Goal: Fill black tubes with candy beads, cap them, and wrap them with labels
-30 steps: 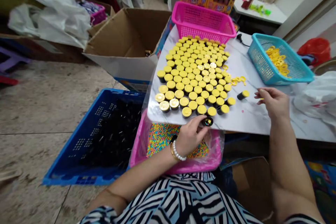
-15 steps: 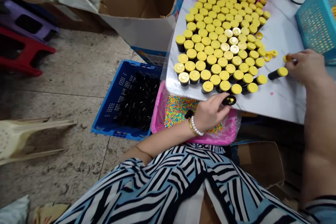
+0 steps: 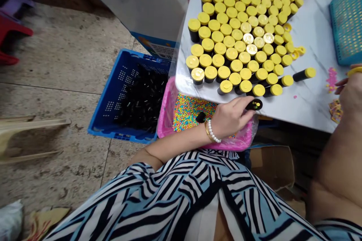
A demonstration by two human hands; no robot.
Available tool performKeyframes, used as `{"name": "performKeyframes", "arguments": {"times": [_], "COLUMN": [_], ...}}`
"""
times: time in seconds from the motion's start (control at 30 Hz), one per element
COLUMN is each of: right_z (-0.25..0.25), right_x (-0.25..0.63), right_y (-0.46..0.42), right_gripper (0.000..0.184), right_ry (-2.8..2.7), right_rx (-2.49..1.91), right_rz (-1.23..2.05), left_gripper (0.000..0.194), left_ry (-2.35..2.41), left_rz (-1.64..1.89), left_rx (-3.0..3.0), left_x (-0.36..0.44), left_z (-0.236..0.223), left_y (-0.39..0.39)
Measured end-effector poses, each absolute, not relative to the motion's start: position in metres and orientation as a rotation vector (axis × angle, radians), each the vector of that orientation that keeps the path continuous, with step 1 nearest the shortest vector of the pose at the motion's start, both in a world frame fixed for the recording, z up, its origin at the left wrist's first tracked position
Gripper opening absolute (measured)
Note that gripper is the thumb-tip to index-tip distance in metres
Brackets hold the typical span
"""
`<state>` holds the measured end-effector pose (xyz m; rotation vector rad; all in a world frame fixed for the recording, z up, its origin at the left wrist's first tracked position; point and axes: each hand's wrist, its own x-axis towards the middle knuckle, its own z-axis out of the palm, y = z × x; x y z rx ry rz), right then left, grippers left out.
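black tube (image 3: 254, 104) pinched in left hand (image 3: 230, 116); grip of right hand (image 3: 351, 92) unclear.

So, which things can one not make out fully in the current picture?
In the head view:
Right hand: partly cut off by the right edge.
Black tube: body mostly hidden by the left hand.
Turquoise basket: cut off by the right edge.
Patterned pieces: too small to identify.

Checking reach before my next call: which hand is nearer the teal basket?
Right: the right hand is on the near side of the teal basket. The left hand is farther off, at the near edge of the table, holding a black tube.
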<state>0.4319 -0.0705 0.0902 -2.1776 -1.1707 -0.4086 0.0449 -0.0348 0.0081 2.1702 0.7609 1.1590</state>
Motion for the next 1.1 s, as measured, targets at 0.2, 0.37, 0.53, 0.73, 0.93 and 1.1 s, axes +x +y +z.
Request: {"name": "performKeyframes", "arguments": {"times": [0.2, 0.37, 0.53, 0.73, 0.93, 1.1], "right_z": [0.103, 0.085, 0.068, 0.075, 0.072, 0.073], "right_x": [0.263, 0.202, 0.199, 0.190, 0.188, 0.191], "right_y": [-0.137, -0.145, -0.120, -0.109, -0.108, -0.106], "right_gripper": [0.035, 0.030, 0.028, 0.032, 0.028, 0.028], "right_ry": [-0.824, -0.646, -0.641, -0.571, -0.487, -0.559], "right_rx": [-1.780, -1.685, -1.666, -1.632, -1.596, -1.593], "right_rz": [0.319, 0.885, 0.911, 1.059, 1.069, 1.121], "left_gripper": [0.028, 0.029, 0.031, 0.028, 0.028, 0.027], "left_ry": [0.676, 0.653, 0.646, 0.619, 0.603, 0.654], "left_rz": [1.241, 1.128, 1.100, 1.081, 1.006, 0.979], "left_rx": [2.154, 2.159, 2.129, 2.071, 2.026, 1.706], "left_x": [0.043, 0.041, 0.043, 0.046, 0.045, 0.048], "left_z": [0.010, 0.009, 0.008, 0.009, 0.009, 0.020], "left_y": [-0.033, -0.032, -0.034, -0.035, -0.032, -0.037]}}
